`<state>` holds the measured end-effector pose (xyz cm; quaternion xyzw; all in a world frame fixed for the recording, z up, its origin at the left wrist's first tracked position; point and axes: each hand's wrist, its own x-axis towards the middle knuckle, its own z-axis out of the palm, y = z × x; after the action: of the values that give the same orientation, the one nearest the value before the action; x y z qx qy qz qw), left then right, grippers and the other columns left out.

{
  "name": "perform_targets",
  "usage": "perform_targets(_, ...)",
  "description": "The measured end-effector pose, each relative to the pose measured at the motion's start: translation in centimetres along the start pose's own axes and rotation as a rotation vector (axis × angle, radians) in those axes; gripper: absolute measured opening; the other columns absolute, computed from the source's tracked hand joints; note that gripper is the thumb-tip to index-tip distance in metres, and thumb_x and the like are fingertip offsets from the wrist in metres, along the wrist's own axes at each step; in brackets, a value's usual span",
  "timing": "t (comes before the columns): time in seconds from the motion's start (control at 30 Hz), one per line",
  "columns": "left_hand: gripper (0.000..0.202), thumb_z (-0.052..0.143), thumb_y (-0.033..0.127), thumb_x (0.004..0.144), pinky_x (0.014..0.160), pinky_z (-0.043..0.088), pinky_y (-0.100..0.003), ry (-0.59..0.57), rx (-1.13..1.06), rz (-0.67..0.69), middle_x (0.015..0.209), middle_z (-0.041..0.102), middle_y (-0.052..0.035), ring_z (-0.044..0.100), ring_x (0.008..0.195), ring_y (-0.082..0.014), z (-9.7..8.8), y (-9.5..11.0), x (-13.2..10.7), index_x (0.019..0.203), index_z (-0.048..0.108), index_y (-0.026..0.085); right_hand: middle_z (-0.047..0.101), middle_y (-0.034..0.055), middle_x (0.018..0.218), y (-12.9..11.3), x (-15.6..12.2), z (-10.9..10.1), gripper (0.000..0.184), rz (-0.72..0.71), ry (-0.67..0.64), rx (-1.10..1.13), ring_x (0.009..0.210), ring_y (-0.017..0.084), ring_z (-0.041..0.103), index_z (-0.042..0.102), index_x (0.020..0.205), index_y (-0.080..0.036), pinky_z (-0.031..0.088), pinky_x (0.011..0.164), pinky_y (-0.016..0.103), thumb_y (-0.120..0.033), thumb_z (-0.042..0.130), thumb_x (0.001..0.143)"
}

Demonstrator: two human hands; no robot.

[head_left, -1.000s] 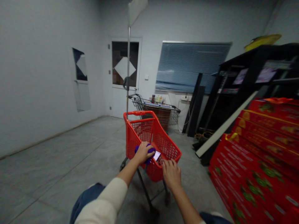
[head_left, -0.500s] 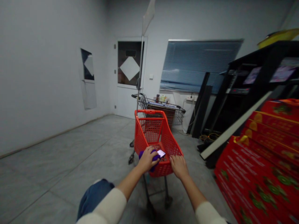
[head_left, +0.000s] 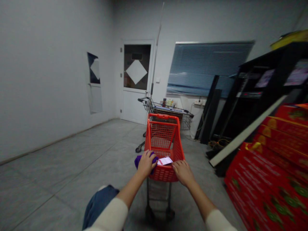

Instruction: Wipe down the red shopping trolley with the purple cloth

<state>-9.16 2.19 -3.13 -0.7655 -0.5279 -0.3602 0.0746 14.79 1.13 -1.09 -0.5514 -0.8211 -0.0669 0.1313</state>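
Observation:
A red plastic shopping cart [head_left: 176, 141] stands in front of me, its near end between my hands. My left hand [head_left: 146, 163] is closed over a bunched purple cloth [head_left: 138, 161] and presses it on the cart's near left corner. With its fingers curled over the near right corner of the rim, my right hand [head_left: 183, 171] grips the cart. A phone with a lit screen [head_left: 165, 160] lies in the cart just behind the near rim, between the hands. A thin pole [head_left: 156, 54] rises at the cart's far left side.
Behind stands a dark wire cart [head_left: 186, 120] with boxed items and bottles on it. Red cartons [head_left: 264, 170] are stacked at the right, near a leaning white board [head_left: 247, 130] and a black rack [head_left: 267, 61]. A white door [head_left: 133, 106] is in the back wall.
The cart has turned, its far handle end and the pole swinging to the right. More of the phone screen shows. Both hands have stayed on the near rim, the left shifting slightly leftward.

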Motion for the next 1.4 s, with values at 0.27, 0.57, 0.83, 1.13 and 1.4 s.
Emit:
perform_targets(0.27,0.019,0.059,0.032,0.087,0.101,0.04,-0.051,0.114,0.144,-0.192,0.104,0.06,-0.0091,0.049,0.114,-0.0301,2.8,7.1,-0.5,0.102,0.066,0.022,0.07,0.0045,0.115,-1.2,-0.2,1.4,0.045,0.062,0.051,-0.003,0.109,0.02,0.059,0.065,0.123,-0.026,0.025,0.11,0.04,-0.027,0.025,0.102)
perform_targets(0.57,0.023,0.058,0.038,0.089,0.1,0.041,-0.045,-0.008,0.115,0.005,0.108,0.061,-0.0084,0.049,0.114,-0.0281,0.8,3.9,-0.1,0.105,0.064,0.023,0.073,0.0068,0.102,-1.4,-0.4,0.4,0.044,0.084,0.065,-0.02,0.103,0.019,0.061,0.068,0.113,-0.022,0.025,0.108,0.036,-0.025,0.026,0.101)
perform_targets(0.83,0.023,0.053,0.037,0.092,0.103,0.04,-0.043,0.007,0.146,-0.086,0.113,0.063,-0.0074,0.048,0.12,-0.0271,-0.5,0.1,0.1,0.103,0.065,0.021,0.073,0.0072,0.109,-4.8,-0.5,0.4,0.045,0.105,0.056,0.046,0.104,0.021,0.061,0.067,0.119,-0.022,0.03,0.104,0.037,-0.027,0.026,0.101)
perform_targets(1.13,0.026,0.05,0.038,0.093,0.103,0.037,-0.042,0.0,0.231,-0.213,0.104,0.064,-0.0082,0.049,0.116,-0.0272,-1.3,1.3,0.2,0.1,0.068,0.02,0.058,0.004,0.138,-2.4,-0.1,2.6,0.042,0.025,0.283,0.071,0.131,0.023,0.045,0.068,0.119,-0.022,0.028,0.114,0.043,-0.025,0.031,0.099)
perform_targets(1.4,0.026,0.05,0.039,0.093,0.095,0.039,-0.041,-0.046,0.22,-0.169,0.101,0.064,-0.0091,0.052,0.109,-0.0273,0.5,6.5,0.0,0.1,0.066,0.019,0.061,0.0072,0.132,-1.4,-0.4,3.7,0.043,0.036,0.307,0.077,0.135,0.022,0.041,0.066,0.12,-0.018,0.034,0.111,0.039,-0.026,0.029,0.1)
